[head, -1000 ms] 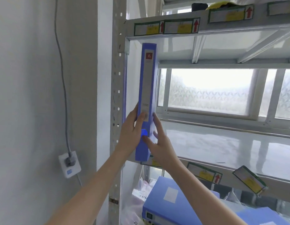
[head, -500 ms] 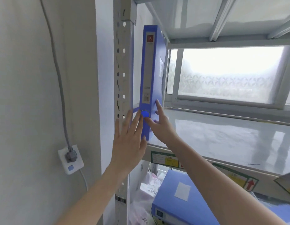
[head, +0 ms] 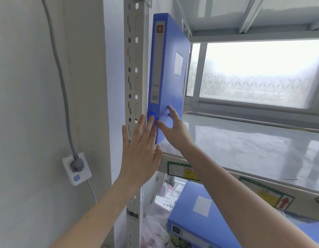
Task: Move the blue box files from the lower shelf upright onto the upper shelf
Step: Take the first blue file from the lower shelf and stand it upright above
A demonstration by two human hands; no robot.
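Observation:
A blue box file (head: pixel 170 56) stands upright at the far left end of the upper shelf (head: pixel 244 145), its spine facing me beside the steel post. My left hand (head: pixel 140 153) is flat with spread fingers, fingertips touching the round finger hole low on the spine. My right hand (head: pixel 174 127) rests with spread fingers against the file's lower right side. Neither hand grips it. Another blue box file (head: pixel 199 217) lies flat on the lower shelf below, partly behind my right forearm.
The perforated steel post (head: pixel 135 68) borders the file on the left. A wall socket (head: pixel 76 168) with a grey cable sits on the wall. Plastic bags (head: pixel 155 228) lie on the lower shelf. A frosted window (head: pixel 258 72) backs the upper shelf.
The file has gone from being held up in both hands to standing deeper on the upper shelf. My left hand has let go and flattened; the right hand has loosened against its side.

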